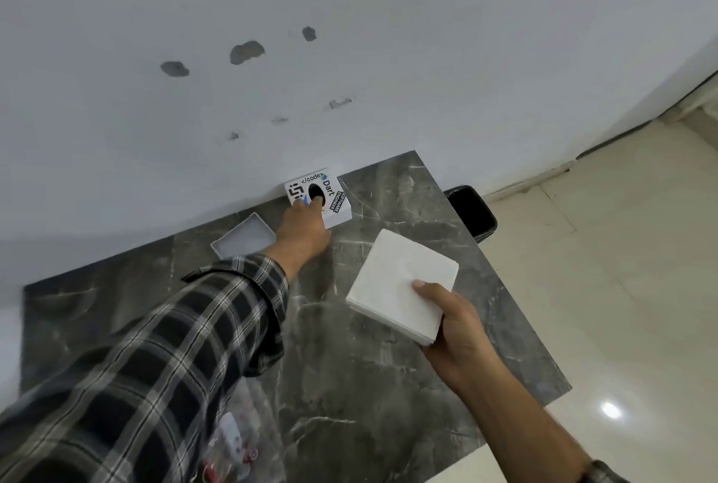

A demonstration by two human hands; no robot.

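Note:
A white tissue box (337, 206) with printed stickers and a dark oval opening stands against the wall at the far edge of the table. My left hand (307, 228), in a plaid sleeve, reaches to it. Its fingertips lie on the box top at the rim of the opening; the thumb is hidden. My right hand (452, 327) grips a square stack of white tissues (396, 280) by its near corner, thumb on top, and holds it above the right part of the table.
The dark marble table (349, 385) stands against a white wall. A shallow white open box (243, 239) lies left of my left hand. A clear plastic bag (233, 447) with red and white items sits at the near edge. A black bin (472, 212) stands on the tiled floor right of the table.

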